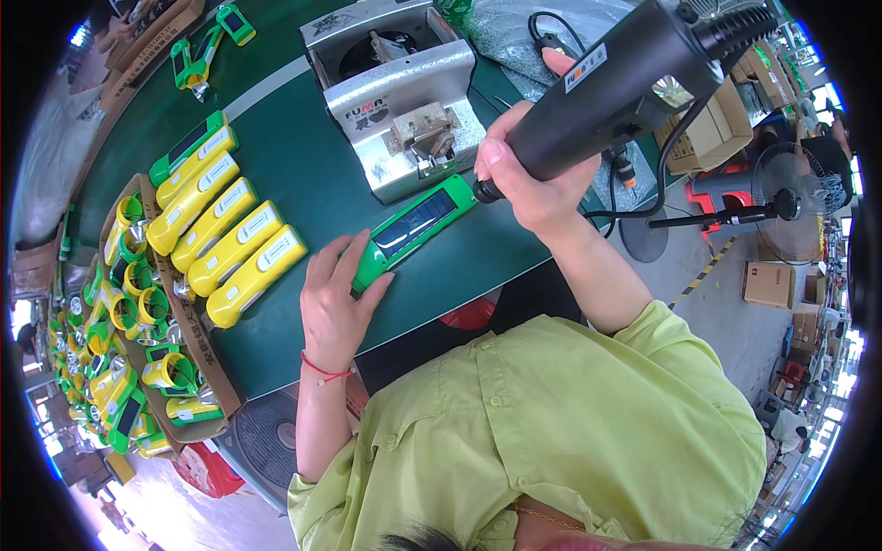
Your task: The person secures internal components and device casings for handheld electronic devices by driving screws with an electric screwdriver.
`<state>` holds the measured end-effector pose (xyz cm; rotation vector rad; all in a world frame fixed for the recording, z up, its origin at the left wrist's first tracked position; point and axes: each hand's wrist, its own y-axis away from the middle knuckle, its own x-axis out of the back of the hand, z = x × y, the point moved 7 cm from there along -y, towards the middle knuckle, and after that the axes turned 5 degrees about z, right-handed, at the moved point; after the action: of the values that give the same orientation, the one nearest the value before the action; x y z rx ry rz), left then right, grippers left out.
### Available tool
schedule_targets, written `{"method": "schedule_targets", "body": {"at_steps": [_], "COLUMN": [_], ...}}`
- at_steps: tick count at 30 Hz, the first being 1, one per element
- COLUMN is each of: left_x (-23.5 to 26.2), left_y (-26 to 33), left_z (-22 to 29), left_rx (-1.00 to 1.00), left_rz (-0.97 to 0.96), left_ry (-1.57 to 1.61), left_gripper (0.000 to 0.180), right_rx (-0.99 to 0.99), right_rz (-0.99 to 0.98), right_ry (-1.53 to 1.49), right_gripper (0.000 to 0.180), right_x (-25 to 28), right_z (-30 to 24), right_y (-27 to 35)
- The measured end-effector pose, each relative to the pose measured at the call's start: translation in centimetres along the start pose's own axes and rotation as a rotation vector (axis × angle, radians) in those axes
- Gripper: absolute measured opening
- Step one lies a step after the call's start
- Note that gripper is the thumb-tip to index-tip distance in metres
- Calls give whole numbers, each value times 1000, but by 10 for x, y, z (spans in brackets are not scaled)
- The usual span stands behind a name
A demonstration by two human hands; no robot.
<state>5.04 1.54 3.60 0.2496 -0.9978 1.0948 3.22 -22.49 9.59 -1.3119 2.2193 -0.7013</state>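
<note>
My left hand (333,292) presses down on the near end of a long green flashlight body (413,228) with a dark panel on top, lying on the green table (303,156). My right hand (528,174) grips a black electric screwdriver (625,78). Its tip touches the far end of the green body. A black cable runs from the tool off to the right.
A silver metal machine (404,92) stands just behind the green body. Several yellow flashlights (220,234) lie in a row at the left, beside a cardboard tray (184,321) of yellow and green parts. A black fan (790,197) and cardboard boxes stand on the floor at the right.
</note>
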Motion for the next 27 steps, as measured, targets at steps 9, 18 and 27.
{"method": "schedule_targets", "body": {"at_steps": [9, 18, 27], "left_x": [5, -39, -48], "left_y": [-8, -35, -30], "left_z": [25, 86, 89], "left_rx": [-152, -292, -256], "left_rz": [111, 223, 226], "left_ry": [-259, -36, 181], "left_gripper": [51, 36, 14], "right_rx": [-10, -60, -16], "right_rz": [-31, 3, 82], "right_ry": [60, -13, -251], "right_gripper": [76, 78, 77], "right_x": [6, 6, 12], "right_z": [12, -20, -45], "right_y": [7, 2, 2]}}
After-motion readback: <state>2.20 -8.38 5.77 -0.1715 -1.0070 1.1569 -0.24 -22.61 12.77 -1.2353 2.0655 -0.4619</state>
